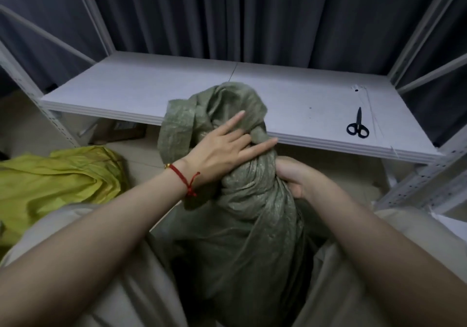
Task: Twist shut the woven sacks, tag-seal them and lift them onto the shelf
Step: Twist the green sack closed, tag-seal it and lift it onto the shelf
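A grey-green woven sack (pixel 242 225) stands between my knees, its neck twisted into a rope and its loose mouth flopped over at the top. My left hand (pixel 222 150), with a red cord at the wrist, lies on the upper part of the twist, fingers spread and partly tucked into the folds. My right hand (pixel 295 177) is wrapped around the twisted neck from the right, just below the left hand. The white shelf board (pixel 141 91) runs across directly behind the sack. Thin white tag ties (pixel 364 94) lie at the shelf's far right.
Black scissors (pixel 357 126) lie on the shelf's right part. A yellow-green sack (pixel 55 177) lies crumpled on the floor to my left. White perforated shelf uprights (pixel 427 180) stand at both sides; dark curtains hang behind.
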